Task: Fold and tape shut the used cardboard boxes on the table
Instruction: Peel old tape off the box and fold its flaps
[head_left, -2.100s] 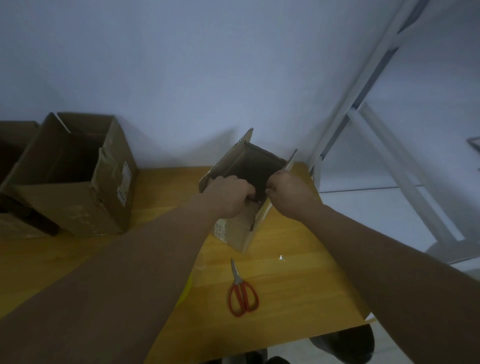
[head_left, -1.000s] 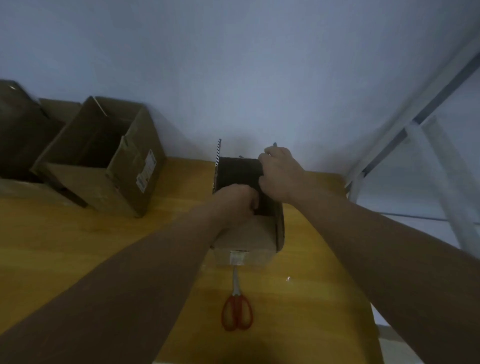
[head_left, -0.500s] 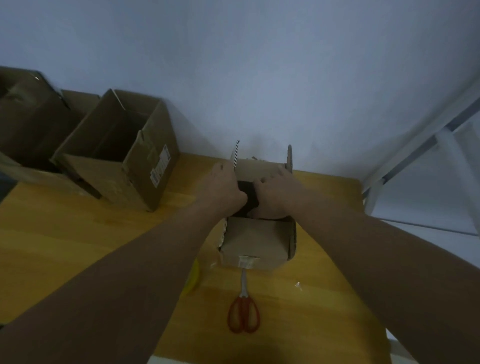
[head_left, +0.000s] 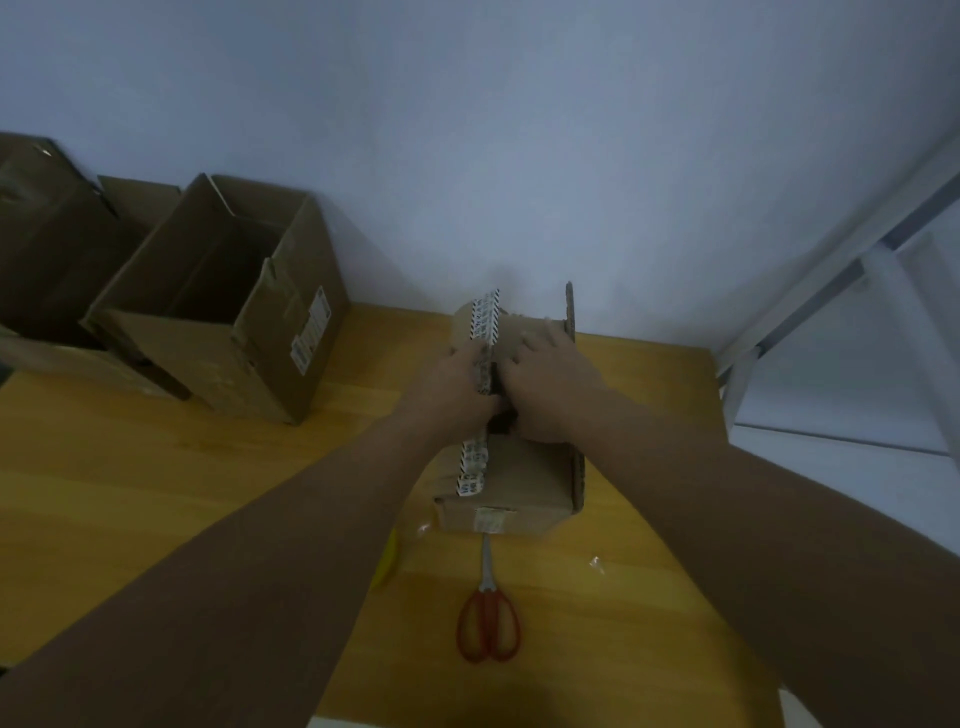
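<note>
Okay, we log the wooden table (head_left: 156, 493) across the lower view, same as half a second ago. The large open box (head_left: 218, 312) at its 10 o'clock and the darker box (head_left: 47, 249) at 9 o'clock have not moved. The small box (head_left: 524, 478) sits toward the table's 12 o'clock edge, near the wall (head_left: 467, 130). Its dark opening, wide before, is now a narrow slit between the hands, and the left flap has come down. The left hand (head_left: 452, 384) has its fingers curled over that flap's edge, gripping it. The right hand (head_left: 550, 384) presses flat on the top with its fingers fairly straight and slightly spread. The box is worn brown, with an upright flap (head_left: 570, 306) at its 1 o'clock corner and a white label (head_left: 488, 519) on the near face. A printed tape strip (head_left: 485, 312) runs along the folded edge. Closed red scissors (head_left: 487, 618) lie at the box's 6 o'clock, and we cannot tell whether the tips touch it. A yellow item (head_left: 387, 564) at 7 o'clock is half hidden by the forearm.
</note>
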